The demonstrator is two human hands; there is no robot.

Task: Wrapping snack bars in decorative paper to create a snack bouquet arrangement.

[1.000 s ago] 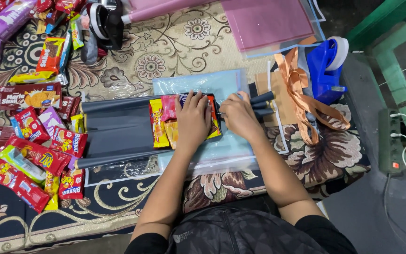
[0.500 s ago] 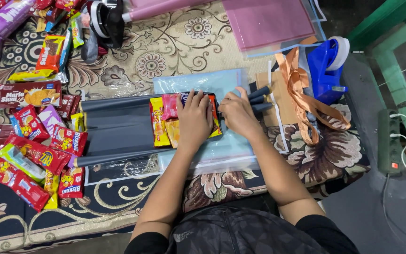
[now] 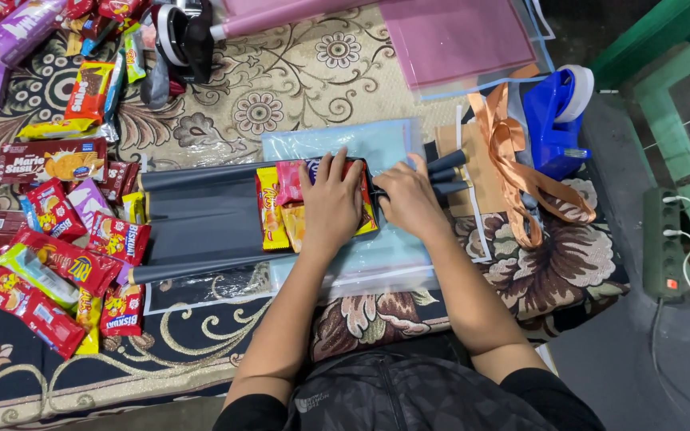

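On the patterned rug, seen from above: we look down on 2 bare forearms reaching out from a dark jacket point(image 3: 409, 395).

Left hand: our left hand point(image 3: 331, 209) lies flat, fingers spread and straight, palm pressed down on a small stack of snack packets point(image 3: 281, 209); it grips nothing.

Right hand: our right hand point(image 3: 409, 201) is curled, fingers bent down at the right edge of the same stack; we cannot tell whether it pinches a packet or the film under it.

Snack packets: yellow, pink and orange wrappers side by side, resting on the right end of a dark grey sheet point(image 3: 193, 223) and partly over a clear plastic sleeve point(image 3: 377, 259).

Dark grey sheet: spread flat between the hands and the left pile, with long edges rolled up.

Left of the sheet: we see a heap of red biscuit wrappers point(image 3: 61, 271), touching and overlapping.

Right of the hands: dark rods point(image 3: 447, 172) poke out just beside the right hand, near an orange ribbon point(image 3: 513, 160) looped over the rug.

Beyond the ribbon: a blue tape dispenser point(image 3: 553, 120) stands near the rug's edge.

Far right: a power strip point(image 3: 664, 243) lies on the grey floor, 2 white plugs in it.

Farthest: pink sheets point(image 3: 457, 40) lie at the top, with purple wrappers point(image 3: 17, 32) at the top left corner.
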